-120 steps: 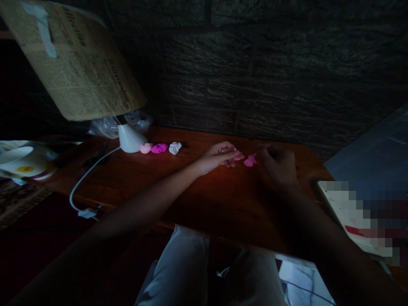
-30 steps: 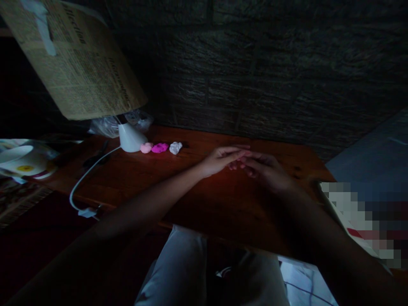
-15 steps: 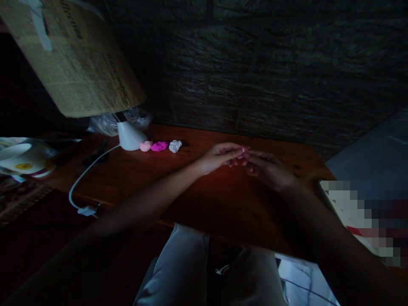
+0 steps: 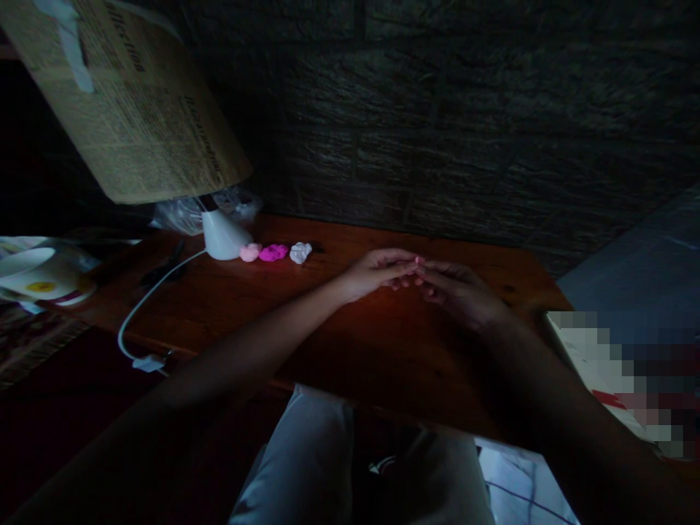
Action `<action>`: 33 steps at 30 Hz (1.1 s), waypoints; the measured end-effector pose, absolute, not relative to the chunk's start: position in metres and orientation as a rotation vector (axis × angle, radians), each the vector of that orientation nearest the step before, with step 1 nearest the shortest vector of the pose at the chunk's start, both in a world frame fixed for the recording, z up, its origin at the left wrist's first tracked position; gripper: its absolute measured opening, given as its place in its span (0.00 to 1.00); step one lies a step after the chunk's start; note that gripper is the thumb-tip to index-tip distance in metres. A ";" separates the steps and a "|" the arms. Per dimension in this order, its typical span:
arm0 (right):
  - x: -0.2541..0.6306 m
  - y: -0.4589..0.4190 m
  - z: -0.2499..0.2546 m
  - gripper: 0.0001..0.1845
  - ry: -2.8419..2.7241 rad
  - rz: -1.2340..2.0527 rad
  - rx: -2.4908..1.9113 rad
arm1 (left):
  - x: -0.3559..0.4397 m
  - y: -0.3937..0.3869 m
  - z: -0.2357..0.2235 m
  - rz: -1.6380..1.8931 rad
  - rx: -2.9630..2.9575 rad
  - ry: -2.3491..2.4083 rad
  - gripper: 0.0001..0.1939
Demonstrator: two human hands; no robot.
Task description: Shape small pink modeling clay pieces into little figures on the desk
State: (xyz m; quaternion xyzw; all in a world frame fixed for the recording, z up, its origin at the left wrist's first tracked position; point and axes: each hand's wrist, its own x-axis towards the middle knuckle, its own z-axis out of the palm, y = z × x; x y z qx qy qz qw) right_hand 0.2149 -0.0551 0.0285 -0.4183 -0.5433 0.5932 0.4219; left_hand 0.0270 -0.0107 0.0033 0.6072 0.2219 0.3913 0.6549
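My left hand (image 4: 380,273) and my right hand (image 4: 456,289) meet at the fingertips above the wooden table. Both are closed on a small piece of pink modelling clay (image 4: 418,260), of which only a bit shows between the fingers. The rest of it is hidden by the hands. Left of my hands, three lumps of clay lie in a row: a pale pink lump (image 4: 250,252), a magenta lump (image 4: 273,253) and a white lump (image 4: 300,253).
A lamp with a newspaper-print shade (image 4: 158,124) and white base (image 4: 223,237) stands on the table (image 4: 350,350) at the left. Its white cord (image 4: 131,313) hangs over the front edge. Dark scissors (image 4: 164,271), a white cup (image 4: 36,275) and a plastic bag (image 4: 178,215) are nearby. A stone wall (image 4: 410,109) rises behind.
Four seconds ago my hands were apart, with a pink clay figure between them. They have since come together at the fingertips, and the pink clay is now mostly covered.
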 end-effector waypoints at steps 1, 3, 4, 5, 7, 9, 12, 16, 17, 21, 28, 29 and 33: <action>0.215 -0.055 0.029 0.19 -1.363 1.486 -1.051 | 0.027 -0.011 0.004 0.885 1.383 0.504 0.21; 0.215 -0.055 0.029 0.19 -1.375 1.475 -1.049 | 0.026 -0.011 0.005 0.891 1.389 0.521 0.21; 0.215 -0.055 0.028 0.18 -1.382 1.465 -1.047 | 0.026 -0.011 0.006 0.903 1.385 0.531 0.21; 0.215 -0.055 0.028 0.17 -1.393 1.456 -1.045 | 0.026 -0.011 0.006 0.922 1.378 0.538 0.20; 0.216 -0.055 0.028 0.16 -1.424 1.437 -1.047 | 0.026 -0.010 0.007 0.966 1.360 0.547 0.18; 0.217 -0.055 0.029 0.16 -1.455 1.422 -1.056 | 0.026 -0.008 0.007 0.984 1.353 0.566 0.16; 0.217 -0.055 0.030 0.16 -1.462 1.408 -1.067 | 0.026 -0.006 0.007 0.986 1.353 0.605 0.15; 0.218 -0.055 0.029 0.15 -1.448 1.389 -1.077 | 0.026 -0.005 0.007 1.023 1.321 0.597 0.15; 0.218 -0.055 0.029 0.15 -1.445 1.377 -1.082 | 0.026 -0.005 0.007 1.033 1.312 0.597 0.15; 0.221 -0.053 0.030 0.16 -1.375 1.337 -1.086 | 0.024 -0.002 0.004 1.063 1.271 0.633 0.15; 0.252 -0.036 0.031 0.13 -1.097 1.037 -1.073 | 0.025 0.003 0.001 1.076 1.225 0.606 0.15; 0.257 -0.033 0.030 0.13 -1.068 0.993 -1.072 | 0.025 0.002 0.001 1.074 1.214 0.607 0.15; 0.273 -0.023 0.019 0.16 -1.073 0.898 -1.217 | 0.024 0.001 0.003 1.090 1.179 0.635 0.14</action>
